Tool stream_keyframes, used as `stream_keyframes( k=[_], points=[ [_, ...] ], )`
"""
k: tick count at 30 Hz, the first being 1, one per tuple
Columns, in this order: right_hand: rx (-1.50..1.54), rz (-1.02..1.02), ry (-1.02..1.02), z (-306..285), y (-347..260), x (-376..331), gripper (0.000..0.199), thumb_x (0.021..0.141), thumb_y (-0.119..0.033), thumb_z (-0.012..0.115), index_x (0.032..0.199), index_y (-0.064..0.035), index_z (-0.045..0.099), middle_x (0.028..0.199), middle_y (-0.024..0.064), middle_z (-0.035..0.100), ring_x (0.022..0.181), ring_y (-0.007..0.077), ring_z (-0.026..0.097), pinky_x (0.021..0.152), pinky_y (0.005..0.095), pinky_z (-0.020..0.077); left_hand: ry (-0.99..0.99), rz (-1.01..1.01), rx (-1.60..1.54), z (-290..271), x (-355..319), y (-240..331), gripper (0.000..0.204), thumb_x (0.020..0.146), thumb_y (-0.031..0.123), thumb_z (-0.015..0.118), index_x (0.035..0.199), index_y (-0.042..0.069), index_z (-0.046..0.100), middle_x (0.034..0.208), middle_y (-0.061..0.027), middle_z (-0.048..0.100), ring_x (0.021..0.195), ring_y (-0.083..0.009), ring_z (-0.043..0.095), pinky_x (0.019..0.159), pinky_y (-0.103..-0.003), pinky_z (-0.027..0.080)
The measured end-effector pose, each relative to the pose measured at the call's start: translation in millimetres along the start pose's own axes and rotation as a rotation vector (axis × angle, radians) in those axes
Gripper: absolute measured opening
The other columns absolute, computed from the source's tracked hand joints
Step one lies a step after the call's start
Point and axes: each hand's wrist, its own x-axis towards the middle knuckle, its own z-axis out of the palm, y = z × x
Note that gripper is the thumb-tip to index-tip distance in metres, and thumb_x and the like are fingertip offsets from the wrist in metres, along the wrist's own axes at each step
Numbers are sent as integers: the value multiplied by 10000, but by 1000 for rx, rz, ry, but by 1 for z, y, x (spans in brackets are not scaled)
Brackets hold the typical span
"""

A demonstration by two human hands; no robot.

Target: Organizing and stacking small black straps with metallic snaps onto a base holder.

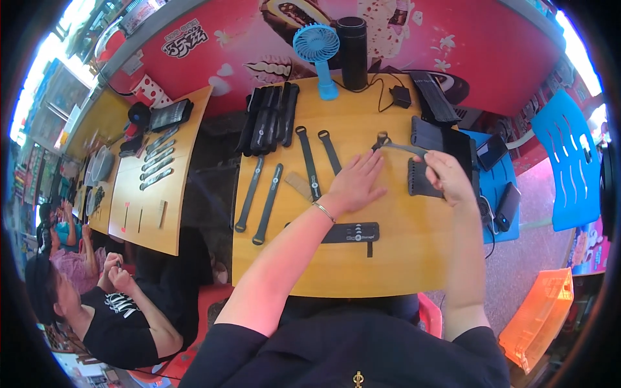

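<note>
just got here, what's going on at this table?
The person's right hand pinches one end of a dark strap, drawn out above the right side of the wooden table. The left hand is spread palm-down, fingertips near the strap's other end; contact is unclear. Loose straps lie to the left, with a black bundle behind. A blue handheld fan stands at the back.
</note>
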Motion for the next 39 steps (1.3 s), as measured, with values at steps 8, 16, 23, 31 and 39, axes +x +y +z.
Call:
stream_keyframes(
  k=[8,16,23,31,39],
  points=[
    [-256,11,-153,-26,-36,-49,252,973,-189,461,947,0,626,537,-58,440,469,12,374,443,181,267,-15,2,20,1,-1,1,743,944,502,392,1455,-12,232,1529,-164,223,1426,-287,188,1163,-405,155],
    [-273,152,25,-58,1,-146,188,958,-155,489,941,-18,615,566,-50,497,492,26,436,465,182,310,-22,-10,-218,-3,-1,-13,714,955,447,392,1468,-1,177,1509,-197,255,1406,-304,236,1148,-399,184],
    [-630,223,66,-58,59,-167,179,901,-165,581,967,-1,608,691,53,590,692,170,605,652,295,467,222,46,-436,-49,-7,-18,449,895,175,567,1324,76,482,1308,-172,522,1241,-331,468,1016,-406,390],
    [-932,-274,40,29,22,-97,402,876,-154,578,1244,1,533,1338,182,492,1270,334,436,1057,384,354,-18,229,-147,-58,-43,-35,287,721,23,609,1002,61,647,1102,-99,613,1011,-294,587,846,-402,475],
    [-1094,-523,-232,98,75,-10,506,858,-74,486,1339,71,422,1431,235,374,1338,340,359,1109,387,302,-67,154,-180,-58,-43,-18,288,705,20,611,993,27,624,1057,-106,609,940,-300,600,789,-387,490]
  ],
)
